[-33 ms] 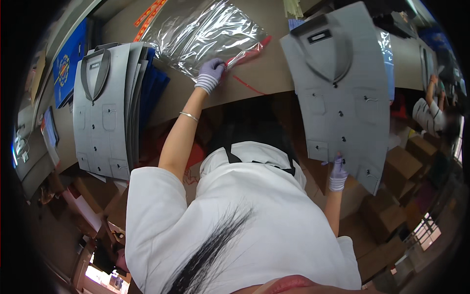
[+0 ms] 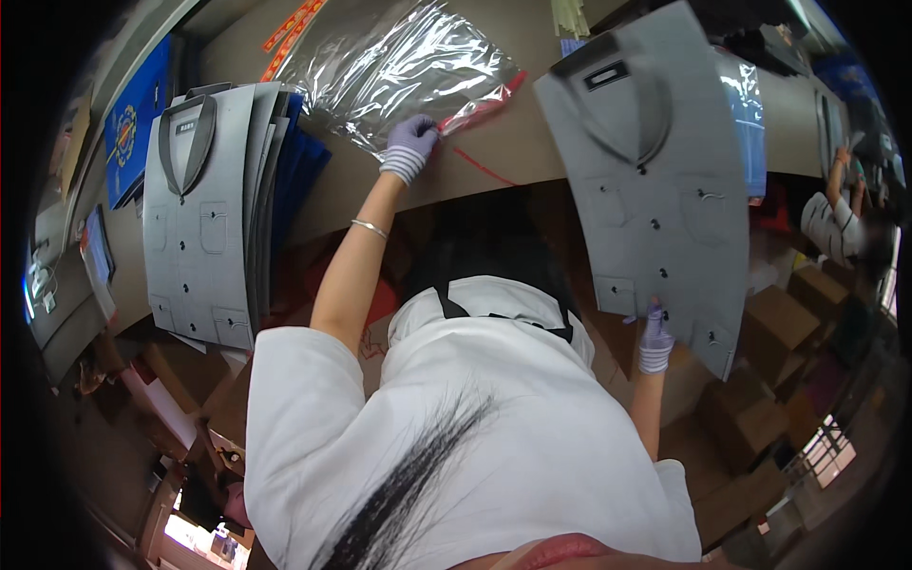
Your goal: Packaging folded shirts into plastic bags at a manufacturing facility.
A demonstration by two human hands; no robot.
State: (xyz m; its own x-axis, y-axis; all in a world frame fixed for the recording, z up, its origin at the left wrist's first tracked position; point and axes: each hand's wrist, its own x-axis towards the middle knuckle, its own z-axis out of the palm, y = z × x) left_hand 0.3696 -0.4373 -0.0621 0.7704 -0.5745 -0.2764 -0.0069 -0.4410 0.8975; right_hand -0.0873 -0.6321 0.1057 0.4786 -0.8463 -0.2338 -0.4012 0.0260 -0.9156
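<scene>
Head view, single frame.

Left hand point(image 2: 410, 142): in a pale lilac knit glove with a striped cuff, arm stretched forward over the brown worktable point(image 2: 503, 152). Fingers are pinched on the near edge of a clear, crinkled plastic garment bag point(image 2: 399, 66), close to its red adhesive strip point(image 2: 483, 106). The bag lies flat on the table, mouth toward the right.

Right hand point(image 2: 655, 340): same glove type, raised at the person's right side. It is closed on the lower hem of a folded grey button-front shirt with a dark collar point(image 2: 655, 180). The shirt is held flat and tilted, its collar end over the table's far side and its hem reaching past the near edge.

Stack of folded grey shirts with dark collars point(image 2: 199, 218): at the table's left, collars pointing away, well apart from the bag. Folded blue garments point(image 2: 290, 180) lie under and beside the stack.

Thin silver bangle point(image 2: 369, 228): on the left forearm.

Brown cardboard boxes point(image 2: 779, 332): below the table at right.

Another person's arm in a striped sleeve point(image 2: 826, 223): far right, separate from the wearer.
</scene>
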